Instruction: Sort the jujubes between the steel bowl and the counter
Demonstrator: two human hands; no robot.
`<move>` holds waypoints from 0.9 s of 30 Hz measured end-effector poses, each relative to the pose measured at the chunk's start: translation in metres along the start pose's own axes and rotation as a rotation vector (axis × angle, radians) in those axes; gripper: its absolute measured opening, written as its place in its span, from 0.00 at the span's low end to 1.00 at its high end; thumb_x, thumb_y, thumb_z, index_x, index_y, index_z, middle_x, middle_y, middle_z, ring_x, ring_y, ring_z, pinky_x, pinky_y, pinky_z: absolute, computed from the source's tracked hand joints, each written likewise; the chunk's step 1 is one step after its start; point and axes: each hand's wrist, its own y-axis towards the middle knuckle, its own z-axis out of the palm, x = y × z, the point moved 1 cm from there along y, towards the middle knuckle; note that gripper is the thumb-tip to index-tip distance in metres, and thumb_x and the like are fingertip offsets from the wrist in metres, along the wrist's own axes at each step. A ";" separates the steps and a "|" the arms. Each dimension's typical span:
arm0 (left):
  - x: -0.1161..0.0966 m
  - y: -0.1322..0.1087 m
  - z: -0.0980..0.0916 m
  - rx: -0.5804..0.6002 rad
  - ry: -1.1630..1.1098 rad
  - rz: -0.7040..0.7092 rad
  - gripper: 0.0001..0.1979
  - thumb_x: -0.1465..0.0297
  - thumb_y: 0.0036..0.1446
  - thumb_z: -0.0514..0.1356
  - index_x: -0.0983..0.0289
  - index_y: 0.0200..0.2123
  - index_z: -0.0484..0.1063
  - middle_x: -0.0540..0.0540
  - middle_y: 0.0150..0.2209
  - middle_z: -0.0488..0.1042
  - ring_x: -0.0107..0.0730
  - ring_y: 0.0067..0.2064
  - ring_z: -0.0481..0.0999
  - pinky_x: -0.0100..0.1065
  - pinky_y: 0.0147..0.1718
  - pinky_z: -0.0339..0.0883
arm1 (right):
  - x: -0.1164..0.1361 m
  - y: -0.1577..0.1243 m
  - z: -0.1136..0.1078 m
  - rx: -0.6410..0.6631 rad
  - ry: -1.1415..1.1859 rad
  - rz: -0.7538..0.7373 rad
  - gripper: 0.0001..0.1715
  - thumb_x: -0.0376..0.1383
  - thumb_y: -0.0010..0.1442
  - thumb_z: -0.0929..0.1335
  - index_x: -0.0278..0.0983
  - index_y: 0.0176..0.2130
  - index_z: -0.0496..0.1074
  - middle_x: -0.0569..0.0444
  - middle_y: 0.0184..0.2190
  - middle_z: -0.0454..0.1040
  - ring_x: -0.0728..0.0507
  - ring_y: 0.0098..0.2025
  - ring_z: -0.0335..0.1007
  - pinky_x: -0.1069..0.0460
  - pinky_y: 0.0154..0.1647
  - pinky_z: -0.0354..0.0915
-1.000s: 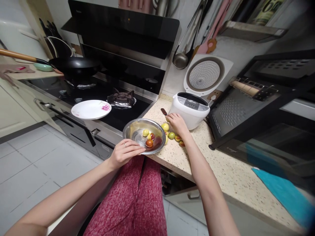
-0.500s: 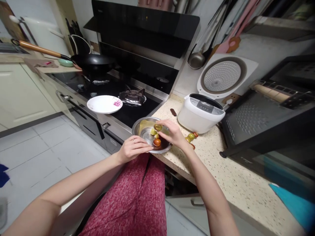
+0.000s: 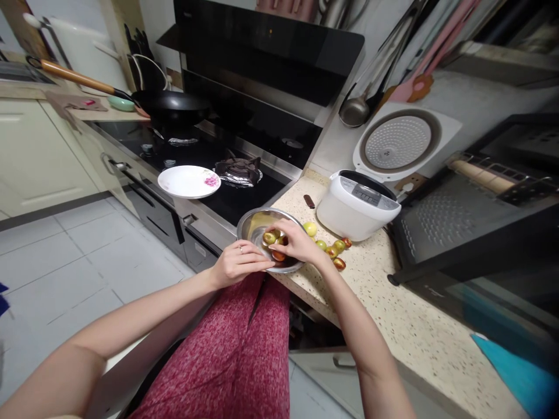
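Observation:
A round metal bowl [image 3: 250, 222] sits at the counter's front edge, with several green and brown fruits [image 3: 269, 238] inside. My left hand [image 3: 238, 265] is closed on the bowl's near left rim. Inside the bowl, my right hand [image 3: 292, 240] has its fingers curled down around a fruit; its fingertips are partly hidden among the fruits. To the right of the bowl, several more green and reddish-brown fruits [image 3: 331, 251] lie loose on the speckled counter [image 3: 371, 302].
A white rice cooker [image 3: 356, 206] stands lid-up behind the loose fruits. A flowered plate [image 3: 186, 181] rests at the stove's front edge. The black wok [image 3: 170, 105] is on the far burner. A dark oven [image 3: 480, 233] stands at right.
My right hand has moved down and left into the bowl with a fruit. Loose fruits beside the bowl are now more visible. The view has shifted slightly.

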 end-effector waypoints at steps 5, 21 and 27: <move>0.001 -0.001 0.003 -0.014 -0.010 -0.005 0.15 0.70 0.75 0.54 0.61 0.56 0.77 0.53 0.39 0.86 0.30 0.42 0.82 0.35 0.46 0.72 | -0.002 0.016 0.008 -0.007 -0.088 0.055 0.18 0.30 0.57 0.77 0.37 0.46 0.74 0.48 0.44 0.79 0.37 0.49 0.74 0.42 0.55 0.67; 0.001 0.001 -0.002 0.005 -0.010 -0.007 0.15 0.70 0.76 0.53 0.61 0.55 0.77 0.53 0.40 0.86 0.30 0.42 0.82 0.35 0.46 0.71 | 0.002 0.020 0.016 0.073 -0.178 0.149 0.22 0.32 0.61 0.76 0.37 0.55 0.74 0.44 0.51 0.78 0.35 0.56 0.72 0.40 0.61 0.64; 0.002 -0.001 -0.003 0.010 -0.027 -0.024 0.14 0.71 0.75 0.54 0.61 0.56 0.77 0.53 0.39 0.86 0.31 0.43 0.82 0.36 0.47 0.71 | -0.001 0.014 0.003 -0.195 -0.101 0.075 0.15 0.37 0.69 0.71 0.40 0.54 0.75 0.47 0.54 0.80 0.37 0.56 0.73 0.39 0.62 0.63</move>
